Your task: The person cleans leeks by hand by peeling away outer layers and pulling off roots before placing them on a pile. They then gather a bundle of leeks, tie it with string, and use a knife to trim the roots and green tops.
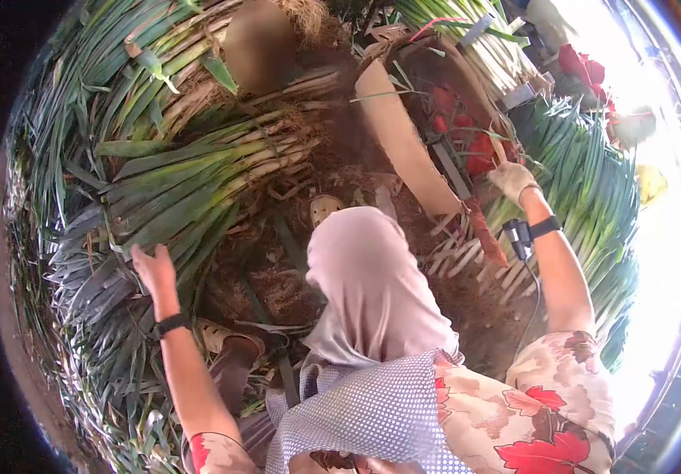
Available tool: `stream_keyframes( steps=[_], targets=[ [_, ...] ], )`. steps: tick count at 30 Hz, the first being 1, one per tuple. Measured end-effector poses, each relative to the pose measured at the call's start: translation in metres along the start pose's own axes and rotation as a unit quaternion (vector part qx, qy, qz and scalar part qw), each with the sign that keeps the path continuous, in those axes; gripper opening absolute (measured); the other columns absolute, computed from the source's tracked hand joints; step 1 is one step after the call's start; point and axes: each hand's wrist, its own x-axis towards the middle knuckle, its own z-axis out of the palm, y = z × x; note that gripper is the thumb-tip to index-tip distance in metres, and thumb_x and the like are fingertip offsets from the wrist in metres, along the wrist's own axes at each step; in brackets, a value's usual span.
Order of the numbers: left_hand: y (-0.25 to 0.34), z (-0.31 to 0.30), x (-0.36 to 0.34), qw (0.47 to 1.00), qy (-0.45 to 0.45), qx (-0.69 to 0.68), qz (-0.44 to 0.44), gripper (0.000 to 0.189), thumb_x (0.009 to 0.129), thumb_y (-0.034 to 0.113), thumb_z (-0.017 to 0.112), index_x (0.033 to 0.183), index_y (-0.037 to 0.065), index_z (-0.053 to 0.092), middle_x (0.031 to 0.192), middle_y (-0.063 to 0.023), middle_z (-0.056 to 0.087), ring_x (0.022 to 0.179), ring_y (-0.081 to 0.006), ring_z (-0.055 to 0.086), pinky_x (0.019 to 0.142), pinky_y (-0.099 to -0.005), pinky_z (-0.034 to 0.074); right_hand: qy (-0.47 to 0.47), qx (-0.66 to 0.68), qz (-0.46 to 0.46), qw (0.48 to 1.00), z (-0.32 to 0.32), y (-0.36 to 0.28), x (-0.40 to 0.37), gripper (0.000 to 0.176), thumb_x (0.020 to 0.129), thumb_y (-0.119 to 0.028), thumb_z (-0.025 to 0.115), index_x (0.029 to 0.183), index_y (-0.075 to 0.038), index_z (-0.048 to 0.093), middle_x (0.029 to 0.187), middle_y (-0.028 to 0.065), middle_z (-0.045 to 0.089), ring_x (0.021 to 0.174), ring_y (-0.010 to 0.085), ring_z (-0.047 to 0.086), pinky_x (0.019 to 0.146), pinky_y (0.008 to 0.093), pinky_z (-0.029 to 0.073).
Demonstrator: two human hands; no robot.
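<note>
**Leek bundle under left hand, right hand clenched at the far pile**

Leek bundle (pixel 198 186): large, tied, lying on its side. Green leaves point to the view's left edge and white root ends point to the centre. More bundles (pixel 167 87) are stacked right behind it.

Left hand (pixel 155 270): bare, fingers spread and released. The palm rests on the bundle's leaf end, at its near lower edge. Black wristband (pixel 171 324) on that wrist.

Right hand (pixel 514 180): well apart from the bundle, far off to its right. It wears a light glove and the fingers are clenched. It is probably closed round a thin stalk, but the fisheye edge is too blurred to confirm what is in the grip. Black band (pixel 547 227) and a small dark device (pixel 519 237) sit on that forearm, with a cable running down from the device.

Second leek pile (pixel 585 186): far right of the bundle, leaves fanned toward the bright edge. The right hand sits at its inner edge.

Basket (pixel 392 126): between the bundle and the second pile, with a tan wall and red items (pixel 479 150) inside.

Reddish-brown stick (pixel 484 231): right of the bundle, just below the right hand. Can't tell what it is.

Headscarf (pixel 364 276): pale, below and right of the bundle's root ends.

Soil (pixel 277 288): dark, just below the bundle's root ends.

Sandal (pixel 230 347): below the bundle, just beside the left forearm.
</note>
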Motion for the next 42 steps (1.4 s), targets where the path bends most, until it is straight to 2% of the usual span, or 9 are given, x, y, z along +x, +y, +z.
stream_keyframes(
  steps=[9,12,20,24,28,30,37,39,42],
  targets=[
    [0.156,0.060,-0.083,0.965,-0.200,-0.161,0.043,0.043,0.084,0.036,0.052,0.104,-0.002,0.057,0.099,-0.0217,0.061,0.098,-0.0350,0.056,0.083,-0.0382,0.044,-0.122,0.008,-0.020,0.992,0.146,0.002,-0.049,0.052,0.062,-0.017,0.066,0.109,-0.001,0.050,0.090,0.0166,0.063,0.092,0.0299,0.060,0.076,0.0360,0.048],
    [0.178,0.096,-0.077,0.949,-0.235,-0.199,0.069,0.042,0.083,0.036,0.053,0.101,-0.002,0.058,0.098,-0.0213,0.061,0.096,-0.0360,0.056,0.082,-0.0397,0.044,-0.070,0.242,0.235,0.939,0.099,-0.026,-0.089,0.034,0.078,-0.018,0.057,0.112,-0.009,0.055,0.097,0.0125,0.063,0.080,0.0273,0.062,0.071,0.0370,0.047],
    [0.216,0.157,-0.041,0.950,-0.267,-0.160,0.032,0.053,0.086,0.030,0.051,0.124,-0.003,0.039,0.105,-0.0238,0.057,0.096,-0.0366,0.055,0.078,-0.0425,0.044,0.040,0.513,0.248,0.821,0.167,0.024,-0.188,0.040,0.076,-0.004,0.053,0.115,0.003,0.051,0.095,0.0055,0.059,0.086,0.0127,0.053,0.075,0.0292,0.043],
    [0.220,0.200,-0.012,0.930,-0.334,-0.149,0.045,0.051,0.086,0.029,0.053,0.126,-0.001,0.040,0.110,-0.0203,0.056,0.094,-0.0302,0.056,0.076,-0.0388,0.045,0.057,0.666,0.175,0.723,0.176,-0.007,-0.179,0.018,0.078,-0.012,0.055,0.092,-0.002,0.055,0.066,-0.0023,0.047,0.058,0.0074,0.045,0.052,0.0238,0.037],
    [0.244,0.169,-0.004,0.884,-0.391,-0.224,-0.126,0.039,0.087,0.024,0.054,0.118,0.001,0.050,0.114,-0.0156,0.056,0.091,-0.0267,0.057,0.077,-0.0360,0.046,0.077,0.708,0.073,0.699,0.155,-0.020,-0.156,0.025,0.082,-0.018,0.048,0.096,0.001,0.054,0.078,0.0038,0.053,0.070,0.0137,0.049,0.063,0.0266,0.041],
    [0.256,0.157,0.003,0.866,-0.399,-0.247,-0.173,0.036,0.086,0.023,0.055,0.114,0.001,0.053,0.110,-0.0151,0.057,0.090,-0.0262,0.058,0.077,-0.0356,0.047,0.091,0.659,0.031,0.746,0.145,-0.031,-0.143,0.027,0.083,-0.021,0.047,0.096,0.002,0.053,0.080,0.0053,0.053,0.072,0.0158,0.049,0.065,0.0273,0.042],
    [0.250,0.163,-0.010,0.898,-0.391,-0.003,0.203,0.041,0.085,0.027,0.055,0.113,-0.003,0.051,0.093,-0.0160,0.061,0.084,-0.0269,0.059,0.075,-0.0356,0.047,0.079,0.214,0.037,0.973,0.086,-0.036,-0.115,0.030,0.084,-0.030,0.046,0.088,-0.001,0.052,0.072,0.0056,0.049,0.064,0.0188,0.047,0.059,0.0282,0.041],
    [0.268,0.144,-0.031,0.907,-0.388,-0.118,0.113,0.044,0.083,0.027,0.056,0.117,-0.002,0.051,0.097,-0.0182,0.062,0.089,-0.0305,0.060,0.077,-0.0368,0.048,0.014,0.372,0.048,0.927,0.055,-0.030,-0.100,0.029,0.084,-0.030,0.047,0.088,-0.001,0.052,0.071,0.0059,0.049,0.063,0.0190,0.047,0.059,0.0286,0.041],
    [0.289,0.135,-0.059,0.831,-0.454,-0.253,0.196,0.058,0.081,0.037,0.060,0.120,-0.004,0.046,0.100,-0.0206,0.061,0.092,-0.0306,0.059,0.082,-0.0355,0.046,-0.140,0.781,0.046,0.606,0.014,-0.023,-0.076,0.028,0.084,-0.030,0.048,0.089,-0.002,0.052,0.070,0.0064,0.048,0.061,0.0194,0.048,0.057,0.0292,0.041]
  ],
)
